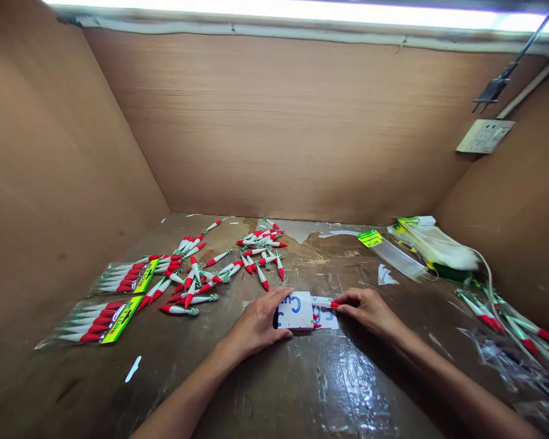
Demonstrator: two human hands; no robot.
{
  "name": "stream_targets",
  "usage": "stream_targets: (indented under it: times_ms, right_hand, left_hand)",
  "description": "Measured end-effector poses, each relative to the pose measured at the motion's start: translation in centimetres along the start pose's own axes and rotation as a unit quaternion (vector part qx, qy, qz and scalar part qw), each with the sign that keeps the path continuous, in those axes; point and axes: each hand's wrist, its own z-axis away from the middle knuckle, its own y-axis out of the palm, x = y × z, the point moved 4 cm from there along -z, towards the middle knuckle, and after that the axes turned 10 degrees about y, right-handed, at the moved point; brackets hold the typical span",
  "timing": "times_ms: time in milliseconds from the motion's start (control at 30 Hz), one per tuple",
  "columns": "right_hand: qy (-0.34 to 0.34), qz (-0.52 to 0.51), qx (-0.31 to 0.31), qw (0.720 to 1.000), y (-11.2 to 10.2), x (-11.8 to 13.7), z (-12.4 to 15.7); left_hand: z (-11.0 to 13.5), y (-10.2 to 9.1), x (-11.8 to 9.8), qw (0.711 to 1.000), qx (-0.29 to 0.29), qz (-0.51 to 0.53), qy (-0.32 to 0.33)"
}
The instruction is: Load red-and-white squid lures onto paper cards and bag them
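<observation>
Forearms point(196, 390) up close, white holder point(295, 308) near the middle!

And look at the left hand point(260, 320), clasping the holder's left end, fingers along the top and thumb at the near edge. Across from it, the right hand point(363, 311) has one red-and-white lure point(324, 303) pinched by its red tip between thumb and fingers. That lure lies at the holder's right end, just over a white flap point(331, 321) marked with blue writing, and more red shows right beside it. How far in it reaches, you can't tell from here.

Over on the left, two clear packets point(89, 322) of lures sit one beyond the other, each with a yellow-green label point(121, 319). Next to them, a loose scatter of lures point(196, 280) spreads across the brown tabletop point(238, 402), and a second heap point(260, 241) lies farther back, towards the rear panel point(274, 134).

Out right, a single clear sleeve point(398, 257) rests beside a stack of sleeves point(443, 247), with a bunch of lures point(526, 329) nearer the camera, a pale cord point(488, 271) running over them!
</observation>
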Motion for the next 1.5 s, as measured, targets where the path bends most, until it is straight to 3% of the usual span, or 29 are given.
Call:
stream_targets:
  times_ms: [100, 200, 367, 433, 533, 733, 833, 1000, 1100, 1167, 1233, 1300, 1400, 1500]
  right_hand:
    - [-0.099, 0.049, -0.031, 0.993, 2.1, 2.6, -1.1]
    - [-0.171, 0.085, -0.023, 0.981, 3.7, 3.8, -1.8]
    - [-0.229, 0.106, 0.095, 0.963, 3.2, 4.1, -2.6]
    - [-0.195, 0.088, 0.111, 0.971, 2.3, 4.6, -4.1]
    - [-0.094, 0.088, 0.017, 0.991, 1.8, 6.1, -8.0]
    - [-0.026, 0.055, 0.005, 0.998, 7.1, 9.1, -14.6]
    - [-0.007, -0.014, 0.001, 1.0, 7.6, 9.4, -15.6]
    - [0.014, -0.19, 0.094, 0.977, 4.7, 8.5, -13.4]
    - [0.051, -0.369, 0.17, 0.912, 2.6, 6.5, -10.5]
    - [0.076, -0.442, 0.188, 0.874, 1.3, 4.5, -8.4]
    - [0.081, -0.423, 0.171, 0.886, 0.0, 2.3, -6.3]
    - [0.075, -0.342, 0.139, 0.927, -1.0, 0.2, -4.2]
    - [0.056, -0.146, 0.091, 0.984, -1.7, -2.1, -1.5]
    - [0.0, 0.039, 0.033, 0.999, -1.2, -2.2, 0.3]
  left_hand:
    - [0.0, 0.0, 0.0, 1.0, 0.0, -0.001, 0.001]
    - [0.0, -0.1, 0.0, 1.0, -0.001, 0.007, -0.004]
    - [0.2, -0.1, 0.0, 1.0, 0.008, 0.02, -0.019]
    - [0.3, 0.0, -0.1, 0.999, 0.008, 0.019, -0.025]
    - [0.5, 0.1, -0.1, 1.0, 0.005, 0.017, -0.02]
    - [0.5, 0.0, -0.1, 1.0, 0.003, 0.019, -0.015]
    - [0.5, -0.2, -0.4, 1.0, 0.0, 0.021, -0.01]
    - [0.6, -0.2, -0.4, 1.0, -0.001, 0.014, -0.012]
    - [0.6, -0.2, -0.3, 1.0, 0.003, 0.014, -0.014]
    - [0.5, -0.2, -0.2, 1.0, 0.008, 0.014, -0.016]
    - [0.5, -0.2, -0.1, 1.0, 0.012, 0.013, -0.017]
    - [0.5, -0.2, -0.1, 1.0, 0.013, 0.014, -0.013]
    - [0.5, -0.3, -0.1, 1.0, 0.011, 0.014, -0.01]
    - [0.4, -0.3, -0.1, 1.0, 0.013, 0.009, -0.009]
